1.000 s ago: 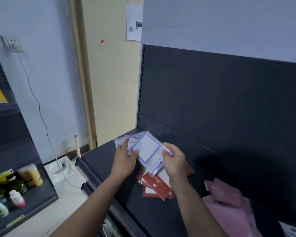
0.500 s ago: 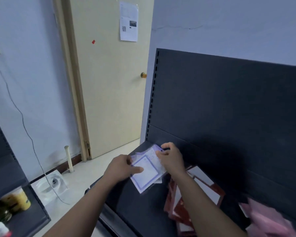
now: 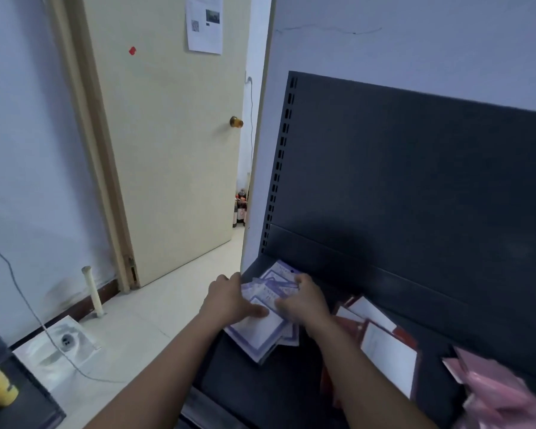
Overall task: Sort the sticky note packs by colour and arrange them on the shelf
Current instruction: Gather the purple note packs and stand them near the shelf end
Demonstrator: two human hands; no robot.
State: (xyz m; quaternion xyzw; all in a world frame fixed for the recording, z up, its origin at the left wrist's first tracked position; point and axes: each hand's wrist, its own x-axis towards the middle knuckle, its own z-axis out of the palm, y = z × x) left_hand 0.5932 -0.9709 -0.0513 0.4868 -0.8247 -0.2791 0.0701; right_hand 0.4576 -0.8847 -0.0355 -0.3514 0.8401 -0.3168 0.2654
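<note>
I see a soft, even light, dim and bluish, without glare. A shadow lies on the dark back panel (image 3: 415,181) at 3 o'clock. The right hand (image 3: 304,301) and purple packs (image 3: 260,332) near 6 o'clock look slightly soft; the pink packs (image 3: 502,397) at 5 o'clock are smeared. The door frame (image 3: 81,119) at 10 o'clock bends.

Nothing written here can be read. The paper sheet (image 3: 204,23) taped to the door (image 3: 167,134) carries lines of small print, a dark photo and a square patterned patch (all too small to make out). The purple sticky note packs (image 3: 260,332) on the shelf (image 3: 245,391) show faint print along their borders, blurred beyond reading.
</note>
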